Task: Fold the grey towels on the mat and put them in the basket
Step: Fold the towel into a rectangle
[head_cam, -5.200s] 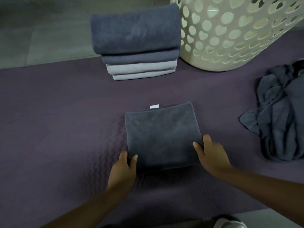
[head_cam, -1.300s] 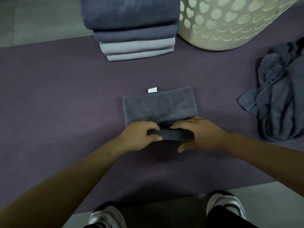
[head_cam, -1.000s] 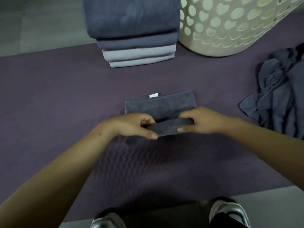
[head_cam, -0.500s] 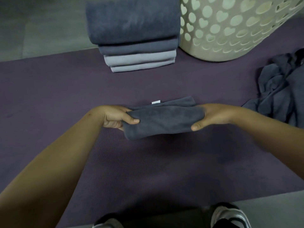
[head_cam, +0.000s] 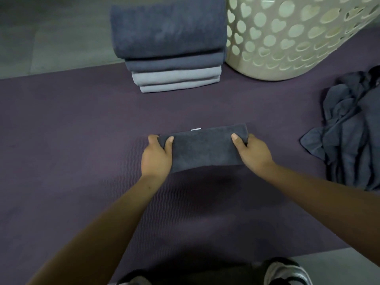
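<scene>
A dark grey towel (head_cam: 202, 148), folded into a narrow band with a white tag at its far edge, is in the middle of the purple mat (head_cam: 61, 140). My left hand (head_cam: 157, 157) grips its left end, thumb on top. My right hand (head_cam: 254, 154) grips its right end the same way. A cream basket (head_cam: 292, 36) with heart-shaped holes stands at the back right. A stack of folded grey towels (head_cam: 170, 44) stands left of the basket, touching it.
A crumpled heap of dark grey towels (head_cam: 353, 136) lies at the mat's right edge. Grey floor shows beyond the mat at the back left. My shoes (head_cam: 285, 272) are at the mat's near edge.
The square towel has been folded in half away from me into a narrow band. Both hands moved from its near edge to its two ends.
</scene>
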A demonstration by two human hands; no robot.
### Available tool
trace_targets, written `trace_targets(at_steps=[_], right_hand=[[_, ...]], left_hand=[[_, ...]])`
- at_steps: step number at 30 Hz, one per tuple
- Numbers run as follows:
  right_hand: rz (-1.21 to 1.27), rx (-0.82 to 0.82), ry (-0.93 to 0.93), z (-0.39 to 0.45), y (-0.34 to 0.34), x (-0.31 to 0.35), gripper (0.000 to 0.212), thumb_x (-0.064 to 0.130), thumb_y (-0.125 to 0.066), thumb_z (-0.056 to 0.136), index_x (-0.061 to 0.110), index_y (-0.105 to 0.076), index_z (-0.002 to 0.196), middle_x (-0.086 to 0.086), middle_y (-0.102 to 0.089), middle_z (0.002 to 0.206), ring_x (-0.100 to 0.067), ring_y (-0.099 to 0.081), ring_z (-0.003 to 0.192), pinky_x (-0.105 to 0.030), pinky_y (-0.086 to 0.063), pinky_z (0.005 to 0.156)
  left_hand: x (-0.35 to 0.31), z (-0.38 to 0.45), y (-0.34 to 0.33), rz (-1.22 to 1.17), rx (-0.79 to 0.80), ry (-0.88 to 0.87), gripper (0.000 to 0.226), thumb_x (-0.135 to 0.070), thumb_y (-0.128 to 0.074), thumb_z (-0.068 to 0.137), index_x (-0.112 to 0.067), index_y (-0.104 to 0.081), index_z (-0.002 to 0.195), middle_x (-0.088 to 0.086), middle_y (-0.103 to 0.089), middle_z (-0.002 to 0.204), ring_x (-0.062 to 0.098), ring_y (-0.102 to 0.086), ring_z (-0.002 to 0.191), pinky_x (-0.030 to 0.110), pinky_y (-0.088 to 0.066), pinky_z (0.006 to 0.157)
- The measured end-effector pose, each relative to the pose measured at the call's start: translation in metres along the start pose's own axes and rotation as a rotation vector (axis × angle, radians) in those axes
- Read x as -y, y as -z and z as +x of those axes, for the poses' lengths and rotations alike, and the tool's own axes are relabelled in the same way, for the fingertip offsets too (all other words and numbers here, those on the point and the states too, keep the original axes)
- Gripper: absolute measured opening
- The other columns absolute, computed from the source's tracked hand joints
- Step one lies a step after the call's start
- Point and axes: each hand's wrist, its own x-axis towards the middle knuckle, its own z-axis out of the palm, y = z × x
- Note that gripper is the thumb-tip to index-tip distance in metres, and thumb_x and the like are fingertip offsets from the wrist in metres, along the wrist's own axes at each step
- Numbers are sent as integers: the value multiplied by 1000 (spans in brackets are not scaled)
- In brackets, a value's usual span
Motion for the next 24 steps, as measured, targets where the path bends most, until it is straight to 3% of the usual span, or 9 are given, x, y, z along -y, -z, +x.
trace_targets(at_steps=[5, 7, 9, 11, 13, 15, 17, 19, 24], right_hand=[[32, -50, -41, 2, -8, 5, 36, 43, -40, 98, 7, -33, 98, -10, -55, 84, -34, -60, 83, -36, -43, 64], [35, -44, -35, 3, -9, 4, 35, 41, -40, 98, 7, -31, 97, -12, -55, 84, -35, -59, 82, -38, -43, 64], [31, -40, -41, 3, -8, 5, 34, 39, -40, 98, 7, -30, 97, -11, -53, 83, -35, -58, 82, -36, -39, 62], [16, -47, -42, 3, -8, 6, 33, 38, -41, 98, 7, -30, 97, -10, -52, 81, -35, -59, 82, -34, -36, 61], [-34, -81, -35, 1, -8, 10, 34, 37, -44, 97, 6, -34, 107, -11, -55, 87, -36, -61, 87, -35, -39, 62], [-278, -270, 136, 0, -9, 11, 44, 35, -49, 95, 10, -38, 130, -15, -56, 110, -36, -56, 101, -42, -44, 75], [-496, -359, 431, 3, -9, 7, 48, 34, -43, 95, 18, -40, 140, -13, -50, 131, -36, -47, 116, -50, -34, 96], [-579, -203, 570, 5, -10, 1, 54, 40, -25, 96, 20, -37, 144, -7, -44, 144, -32, -35, 134, -46, -19, 111], [-522, 3, 450, 8, -13, -8, 70, 52, -1, 89, 22, -11, 152, 4, -14, 159, -21, -1, 147, -37, -2, 118]], left_hand=[[-6, 8, -7, 146, -25, 58, 49, -50, -41, 96, -5, -41, 115, 11, -59, 89, 35, -63, 86, 39, -46, 66], [-9, 2, -7, 264, -153, 18, 55, -52, -44, 93, -6, -44, 124, 14, -57, 106, 35, -60, 97, 42, -44, 73], [-17, -8, -17, 406, -276, -248, 56, -49, -43, 92, -9, -49, 131, 18, -52, 127, 37, -50, 116, 49, -37, 93], [-28, -19, -35, 466, -128, -590, 57, -47, -35, 92, -14, -49, 137, 14, -46, 142, 35, -40, 133, 52, -18, 110], [-36, -27, -52, 562, 89, -705, 63, -50, -22, 94, -18, -33, 147, 8, -33, 153, 31, -27, 142, 53, -8, 116], [-34, -26, -59, 608, 171, -661, 64, -50, -14, 94, -21, -19, 152, 5, -24, 157, 28, -18, 146, 54, -4, 117], [-28, -23, -61, 628, 176, -659, 63, -50, -13, 95, -22, -17, 152, 3, -22, 158, 27, -15, 146, 53, -3, 117], [-26, -19, -59, 615, 180, -684, 63, -51, -12, 96, -23, -16, 152, 2, -21, 158, 25, -12, 147, 50, 1, 118], [-20, -14, -55, 557, 170, -697, 63, -50, -10, 96, -22, -17, 152, 2, -19, 159, 21, -10, 148, 40, 6, 119]])
